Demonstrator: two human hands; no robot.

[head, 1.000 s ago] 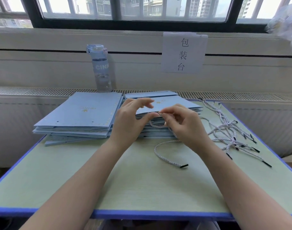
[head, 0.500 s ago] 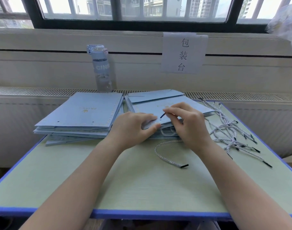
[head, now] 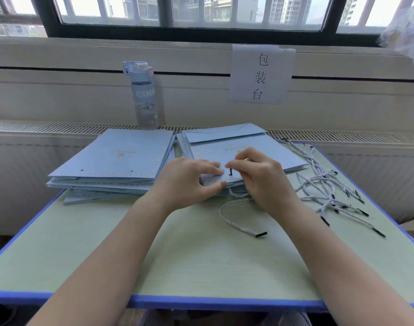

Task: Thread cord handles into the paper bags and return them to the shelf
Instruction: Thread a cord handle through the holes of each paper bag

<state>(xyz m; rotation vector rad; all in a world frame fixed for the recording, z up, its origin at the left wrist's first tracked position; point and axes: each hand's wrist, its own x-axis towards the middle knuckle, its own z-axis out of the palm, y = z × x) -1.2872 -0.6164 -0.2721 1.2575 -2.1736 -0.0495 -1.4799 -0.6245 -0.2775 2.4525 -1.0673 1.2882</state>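
Observation:
Two stacks of flat light-blue paper bags lie on the table, a left stack (head: 116,161) and a right stack (head: 239,147). My left hand (head: 189,182) pinches the near edge of the top bag of the right stack. My right hand (head: 260,177) pinches the black tip of a white twisted cord (head: 234,222) at a hole in that edge. The cord's other end trails onto the table with its black tip free.
A heap of loose cords (head: 328,191) lies at the table's right edge. A clear water bottle (head: 143,95) stands on the ledge behind the bags, beside a paper sign (head: 260,74). The green table (head: 201,262) has a blue rim.
The top bag's edge has been lowered flat onto the right stack. My right hand moved the cord's black tip down to the hole near the edge; my left hand now pinches that edge.

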